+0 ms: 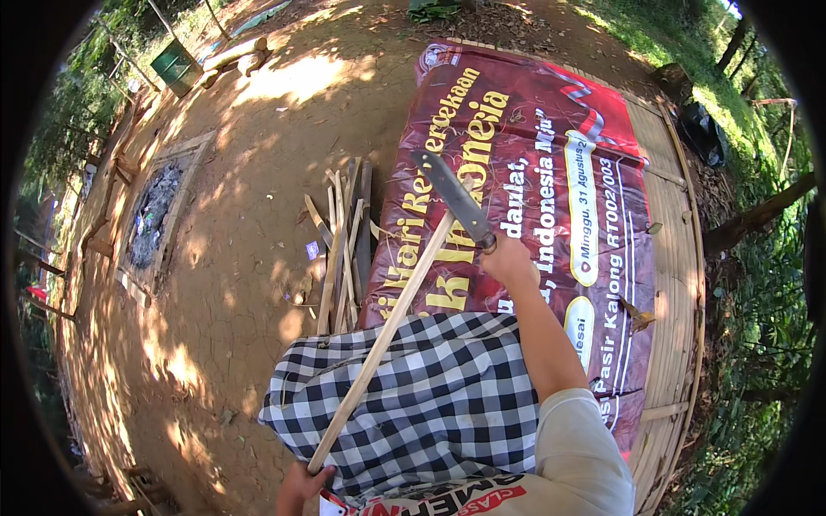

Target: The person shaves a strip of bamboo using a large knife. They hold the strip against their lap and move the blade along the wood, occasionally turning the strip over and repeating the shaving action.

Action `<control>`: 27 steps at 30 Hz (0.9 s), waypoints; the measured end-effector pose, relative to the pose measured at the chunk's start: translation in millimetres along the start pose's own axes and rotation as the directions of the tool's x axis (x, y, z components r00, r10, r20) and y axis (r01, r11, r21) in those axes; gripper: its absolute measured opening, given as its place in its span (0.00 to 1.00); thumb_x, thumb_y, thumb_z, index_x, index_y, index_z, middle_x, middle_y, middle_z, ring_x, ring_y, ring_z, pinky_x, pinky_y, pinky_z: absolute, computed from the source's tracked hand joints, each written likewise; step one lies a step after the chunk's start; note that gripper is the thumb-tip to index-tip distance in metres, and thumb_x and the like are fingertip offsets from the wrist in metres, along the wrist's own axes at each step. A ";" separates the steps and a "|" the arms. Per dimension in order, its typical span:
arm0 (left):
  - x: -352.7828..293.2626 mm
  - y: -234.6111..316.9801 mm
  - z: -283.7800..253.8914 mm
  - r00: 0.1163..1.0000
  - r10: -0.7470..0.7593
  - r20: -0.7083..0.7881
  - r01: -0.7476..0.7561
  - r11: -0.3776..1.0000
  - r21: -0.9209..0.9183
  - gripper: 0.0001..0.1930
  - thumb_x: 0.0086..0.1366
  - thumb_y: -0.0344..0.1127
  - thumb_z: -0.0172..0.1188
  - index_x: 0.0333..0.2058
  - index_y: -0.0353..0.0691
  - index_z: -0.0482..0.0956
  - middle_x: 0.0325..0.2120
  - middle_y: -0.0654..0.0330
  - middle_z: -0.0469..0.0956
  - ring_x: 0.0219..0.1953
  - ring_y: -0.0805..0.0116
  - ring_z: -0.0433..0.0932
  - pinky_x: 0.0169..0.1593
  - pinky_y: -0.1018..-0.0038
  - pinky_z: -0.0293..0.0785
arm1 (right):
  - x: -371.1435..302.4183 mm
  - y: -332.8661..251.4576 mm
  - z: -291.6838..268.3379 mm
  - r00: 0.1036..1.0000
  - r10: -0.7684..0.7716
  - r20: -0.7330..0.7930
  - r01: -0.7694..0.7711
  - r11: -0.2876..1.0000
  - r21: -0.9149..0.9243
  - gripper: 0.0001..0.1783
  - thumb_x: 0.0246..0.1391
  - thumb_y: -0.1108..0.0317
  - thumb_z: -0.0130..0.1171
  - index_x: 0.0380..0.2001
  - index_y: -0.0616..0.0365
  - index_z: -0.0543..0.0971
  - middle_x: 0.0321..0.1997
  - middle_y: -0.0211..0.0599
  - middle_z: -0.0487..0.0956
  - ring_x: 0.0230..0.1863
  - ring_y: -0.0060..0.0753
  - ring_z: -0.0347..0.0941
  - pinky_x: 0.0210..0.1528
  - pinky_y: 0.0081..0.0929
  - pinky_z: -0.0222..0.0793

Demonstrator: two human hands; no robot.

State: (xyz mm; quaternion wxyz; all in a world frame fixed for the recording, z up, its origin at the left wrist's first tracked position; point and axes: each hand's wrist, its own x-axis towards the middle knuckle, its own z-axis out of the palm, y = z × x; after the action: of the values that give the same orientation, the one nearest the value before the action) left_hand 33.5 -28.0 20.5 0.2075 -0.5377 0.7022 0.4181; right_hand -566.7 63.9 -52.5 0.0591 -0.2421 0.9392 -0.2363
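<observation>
My right hand [514, 262] is closed round the handle of a machete [456, 194], its broad dark blade slanting up and to the left. The blade lies at the far end of a long pale wooden strip [379, 344], crossing or touching it there. At the strip's near end, low in the picture, my left hand [299, 483] grips it. The strip runs slantwise over a black-and-white checked cloth [430, 387] that covers my lap.
A dark red printed banner [508, 284] lies over a bamboo platform [669, 344] on my right. Several split wooden strips [337, 258] are piled beside it on the bare earth. Farther left is a framed ash pit [155, 211]; a green container [176, 67] stands beyond.
</observation>
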 end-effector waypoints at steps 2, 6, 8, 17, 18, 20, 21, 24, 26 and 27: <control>-9.1 6.2 4.2 0.998 0.051 -0.049 -0.052 0.998 -0.020 0.22 0.54 0.44 0.69 0.34 0.26 0.78 0.21 0.56 0.78 0.26 0.70 0.74 0.32 0.67 0.73 | -6.1 -17.2 -20.6 0.980 -0.160 0.120 0.168 0.984 -0.061 0.14 0.44 0.59 0.59 0.33 0.55 0.81 0.27 0.50 0.81 0.32 0.55 0.80 0.41 0.49 0.75; -5.8 -10.6 11.3 0.988 0.101 -0.113 -0.110 0.991 -0.081 0.25 0.53 0.49 0.70 0.19 0.27 0.77 0.11 0.55 0.73 0.18 0.72 0.74 0.25 0.66 0.70 | -6.6 -4.7 -16.3 0.975 -0.154 0.160 0.167 0.983 -0.072 0.14 0.43 0.60 0.60 0.31 0.56 0.81 0.28 0.50 0.82 0.34 0.54 0.80 0.41 0.48 0.75; -8.6 13.5 4.6 0.995 0.064 -0.071 -0.067 0.997 -0.045 0.24 0.54 0.48 0.69 0.23 0.27 0.78 0.14 0.54 0.75 0.21 0.70 0.74 0.27 0.66 0.71 | 12.6 17.6 -4.3 0.989 0.141 0.036 -0.143 0.988 0.060 0.14 0.43 0.59 0.60 0.31 0.56 0.81 0.29 0.50 0.82 0.35 0.54 0.80 0.41 0.47 0.75; -9.7 13.7 2.6 0.999 -0.046 -0.022 0.046 0.998 -0.033 0.24 0.53 0.46 0.70 0.31 0.25 0.78 0.24 0.51 0.80 0.29 0.68 0.77 0.33 0.67 0.73 | -4.0 -9.0 -33.8 0.992 -0.085 0.095 0.092 0.993 -0.078 0.15 0.42 0.59 0.61 0.31 0.57 0.82 0.31 0.50 0.82 0.36 0.54 0.80 0.41 0.48 0.74; -10.3 12.9 0.8 0.997 -0.080 0.011 0.079 0.997 0.016 0.24 0.53 0.46 0.70 0.31 0.25 0.78 0.25 0.50 0.80 0.29 0.68 0.77 0.34 0.67 0.74 | -2.9 -1.6 -23.8 0.999 0.033 0.027 -0.032 0.999 -0.033 0.14 0.42 0.59 0.60 0.30 0.57 0.82 0.29 0.50 0.82 0.35 0.54 0.80 0.40 0.48 0.75; -5.7 13.0 9.5 0.985 0.143 -0.101 -0.157 0.977 -0.146 0.24 0.52 0.46 0.71 0.31 0.25 0.77 0.26 0.49 0.80 0.30 0.67 0.77 0.35 0.67 0.74 | 8.0 18.5 -3.3 0.959 0.261 -0.109 -0.253 0.964 0.079 0.12 0.42 0.60 0.60 0.28 0.57 0.82 0.27 0.51 0.81 0.33 0.53 0.80 0.39 0.47 0.75; -4.6 10.2 13.8 0.954 0.236 -0.182 -0.274 0.936 -0.220 0.25 0.52 0.46 0.71 0.31 0.25 0.77 0.26 0.48 0.80 0.30 0.67 0.77 0.35 0.67 0.74 | 7.0 16.8 -8.0 0.949 0.308 -0.067 -0.295 0.943 0.153 0.13 0.43 0.61 0.59 0.28 0.58 0.82 0.27 0.50 0.82 0.33 0.54 0.80 0.39 0.46 0.75; -6.6 -14.4 22.4 0.959 -0.051 -0.279 0.066 0.997 0.045 0.25 0.51 0.46 0.71 0.32 0.25 0.76 0.28 0.45 0.79 0.32 0.67 0.77 0.37 0.66 0.74 | -7.4 4.4 -40.2 0.997 0.079 -0.012 -0.079 0.997 0.027 0.13 0.43 0.61 0.59 0.29 0.59 0.82 0.29 0.52 0.82 0.35 0.57 0.80 0.41 0.47 0.75; 6.4 -40.7 27.0 0.954 0.028 -0.297 -0.035 0.999 -0.018 0.25 0.50 0.47 0.72 0.27 0.25 0.77 0.21 0.50 0.78 0.26 0.67 0.77 0.32 0.65 0.73 | -10.7 5.9 -35.2 0.998 0.059 0.006 -0.059 0.998 0.005 0.13 0.42 0.61 0.60 0.29 0.59 0.82 0.29 0.53 0.82 0.35 0.57 0.80 0.41 0.47 0.75; 7.8 -41.5 23.9 0.970 0.014 -0.245 -0.025 0.999 -0.040 0.25 0.50 0.48 0.72 0.25 0.25 0.77 0.19 0.51 0.77 0.24 0.67 0.76 0.30 0.64 0.73 | -13.8 -1.2 -29.4 0.995 0.095 -0.009 -0.095 0.995 0.022 0.13 0.42 0.61 0.61 0.28 0.59 0.82 0.29 0.53 0.82 0.35 0.57 0.80 0.40 0.46 0.75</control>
State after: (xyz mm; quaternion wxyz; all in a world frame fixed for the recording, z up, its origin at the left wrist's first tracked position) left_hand 65.6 -16.1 -13.9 0.1039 -0.5824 0.7186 0.3655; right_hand -560.7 81.8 -26.1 0.0683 -0.1954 0.9472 -0.2447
